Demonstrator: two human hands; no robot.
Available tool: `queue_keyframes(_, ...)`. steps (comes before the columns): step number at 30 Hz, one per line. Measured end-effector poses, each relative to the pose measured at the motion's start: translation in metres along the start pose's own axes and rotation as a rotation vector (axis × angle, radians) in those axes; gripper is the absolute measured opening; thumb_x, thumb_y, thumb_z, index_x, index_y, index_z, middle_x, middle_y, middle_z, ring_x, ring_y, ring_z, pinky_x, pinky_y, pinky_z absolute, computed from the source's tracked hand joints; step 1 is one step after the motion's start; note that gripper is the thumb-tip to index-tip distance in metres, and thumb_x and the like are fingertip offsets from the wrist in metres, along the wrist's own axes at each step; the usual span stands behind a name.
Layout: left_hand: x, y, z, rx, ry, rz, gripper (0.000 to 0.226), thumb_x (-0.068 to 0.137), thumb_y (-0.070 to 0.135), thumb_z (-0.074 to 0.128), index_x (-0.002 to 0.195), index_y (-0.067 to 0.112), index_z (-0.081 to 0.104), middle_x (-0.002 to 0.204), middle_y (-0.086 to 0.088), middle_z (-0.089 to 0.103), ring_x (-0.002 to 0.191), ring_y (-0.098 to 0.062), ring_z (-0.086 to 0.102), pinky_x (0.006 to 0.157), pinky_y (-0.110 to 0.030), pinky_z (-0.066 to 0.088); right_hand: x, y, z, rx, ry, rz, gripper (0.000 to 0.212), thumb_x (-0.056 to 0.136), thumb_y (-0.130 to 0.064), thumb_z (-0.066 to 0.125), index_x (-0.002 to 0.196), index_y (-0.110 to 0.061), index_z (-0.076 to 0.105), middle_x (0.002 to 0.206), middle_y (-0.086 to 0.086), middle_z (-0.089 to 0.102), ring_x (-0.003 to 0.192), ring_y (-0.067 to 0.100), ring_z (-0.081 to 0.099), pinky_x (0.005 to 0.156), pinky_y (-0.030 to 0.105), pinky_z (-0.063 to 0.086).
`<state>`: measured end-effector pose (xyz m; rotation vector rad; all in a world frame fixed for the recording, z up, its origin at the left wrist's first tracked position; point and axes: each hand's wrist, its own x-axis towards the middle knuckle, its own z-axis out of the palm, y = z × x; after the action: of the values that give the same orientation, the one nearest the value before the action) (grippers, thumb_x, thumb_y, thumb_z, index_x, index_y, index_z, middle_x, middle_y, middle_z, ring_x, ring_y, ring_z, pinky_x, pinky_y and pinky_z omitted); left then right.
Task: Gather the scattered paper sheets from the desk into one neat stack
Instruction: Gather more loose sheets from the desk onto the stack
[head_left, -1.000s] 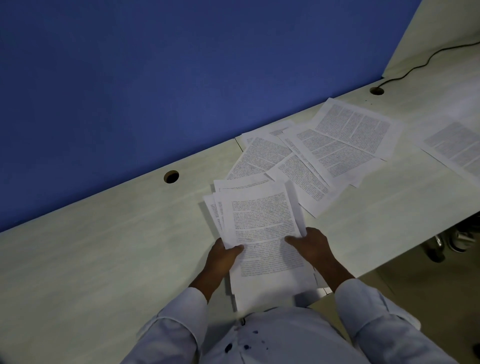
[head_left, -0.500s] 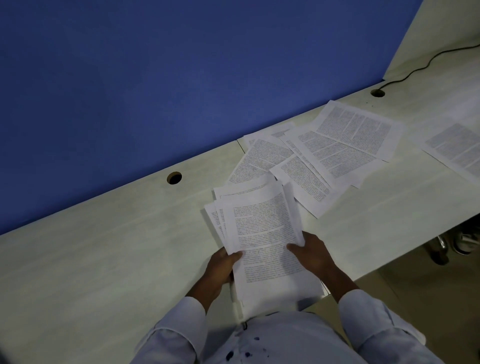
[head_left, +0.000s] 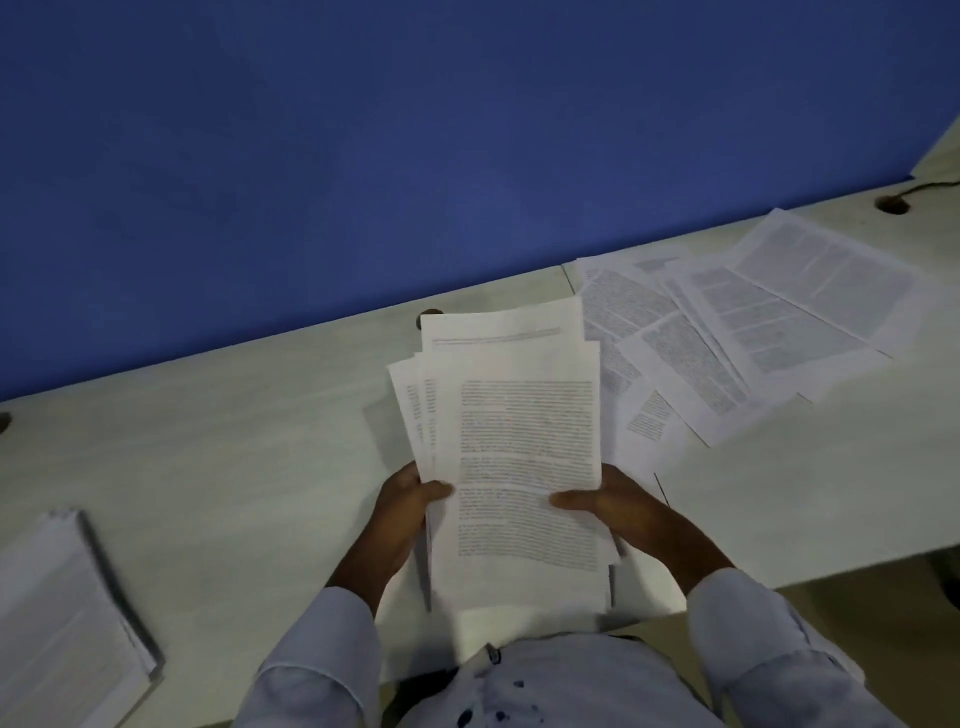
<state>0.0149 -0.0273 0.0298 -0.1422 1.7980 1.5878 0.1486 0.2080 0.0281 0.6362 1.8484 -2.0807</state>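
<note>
Both hands grip a bundle of printed sheets (head_left: 519, 467) at the near edge of a pale bench (head_left: 234, 457). The left hand (head_left: 402, 506) pinches the bundle's left side, thumb on top; the right hand (head_left: 618, 501) clasps the right side, its fingers (head_left: 569, 500) closed over the top page. The bundle is uneven, with page edges fanned out at its upper left and one sheet poking out at the far end. Its near end overhangs the bench edge toward the person's shirt (head_left: 545, 686).

To the right, loose sheets (head_left: 737, 332) lie overlapped on the bench, some touching the blue partition (head_left: 415, 156) that closes off the far edge. A finished stack (head_left: 62, 613) sits at the near left corner, well apart from the hands. Bare bench lies open between that stack and the bundle, and again on the near right. A cable hole (head_left: 892, 205) with a cord sits at far right; another hole (head_left: 428, 316) shows just behind the bundle.
</note>
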Motion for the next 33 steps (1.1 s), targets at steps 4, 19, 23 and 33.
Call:
queue_keyframes(4,-0.013,0.005,-0.021,0.014,0.008,0.036,0.052,0.059,0.009,0.072,0.11,0.019,0.069,0.111,-0.01,0.072,0.104,-0.031,0.067,0.089,-0.042,0.055,0.008,-0.026,0.03,-0.052,0.03,-0.068,0.033,0.086,-0.024,0.072,0.118,-0.026,0.065,0.114,-0.006,0.071,0.106,0.014,0.068,0.092,0.034,0.055)
queue_keyframes(19,-0.104,0.071,-0.149,-0.385,0.302,0.497,0.033,0.085,0.011,0.071,0.112,0.029,0.064,0.113,0.009,0.07,0.109,-0.016,0.065,0.093,-0.034,0.051,0.012,-0.075,0.178,0.102,0.385,-0.233,0.04,0.073,-0.047,0.076,0.098,-0.017,0.067,0.098,-0.001,0.071,0.096,0.021,0.067,0.088,0.038,0.057)
queue_keyframes(23,-0.131,0.083,-0.174,-0.464,0.231,0.614,0.039,0.085,0.009,0.069,0.121,0.022,0.063,0.114,0.003,0.072,0.103,-0.016,0.069,0.08,-0.029,0.057,0.008,-0.068,0.229,0.662,0.255,-0.136,0.067,0.074,-0.058,0.062,0.13,-0.022,0.055,0.129,0.005,0.062,0.119,0.03,0.06,0.105,0.053,0.044)
queue_keyframes(33,-0.169,0.069,-0.224,-0.492,0.353,0.588,0.042,0.083,0.0,0.068,0.121,0.017,0.066,0.112,0.0,0.073,0.104,-0.023,0.069,0.089,-0.042,0.056,0.001,-0.079,0.317,0.853,0.105,-0.122,0.056,0.098,-0.052,0.036,0.145,-0.022,0.04,0.141,0.007,0.054,0.127,0.034,0.053,0.111,0.056,0.035)
